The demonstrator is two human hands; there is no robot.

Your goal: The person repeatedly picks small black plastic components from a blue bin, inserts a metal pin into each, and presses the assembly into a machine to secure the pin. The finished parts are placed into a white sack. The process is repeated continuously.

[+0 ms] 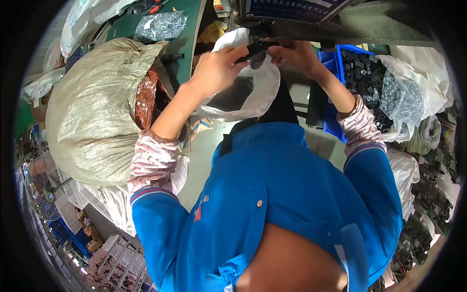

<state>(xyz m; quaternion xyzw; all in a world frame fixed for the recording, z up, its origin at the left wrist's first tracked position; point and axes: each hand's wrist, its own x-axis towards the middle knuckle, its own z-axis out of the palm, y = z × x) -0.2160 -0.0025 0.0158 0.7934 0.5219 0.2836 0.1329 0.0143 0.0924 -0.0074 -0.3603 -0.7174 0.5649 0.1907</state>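
Note:
Both my hands are raised at the far middle, above an open white sack [268, 95] with dark contents [233, 95]. In my left hand [215, 70] is a black elongated part [253, 50], gripped between thumb and fingers; its exact kind cannot be made out. My right hand [300, 58] is closed at the other end of this part, its thumb and fingertips pinched together. What lies between those right fingertips is partly hidden. The part sits just under the front edge of a grey-green machine [384, 30].
A bulging woven sack [92, 107] with a reddish-brown liner [146, 97] stands at left. Behind it, a green table [190, 36] carries a clear plastic bag [160, 25]. At right, a blue crate [332, 73] holds black parts [357, 73] beside another clear bag [401, 100].

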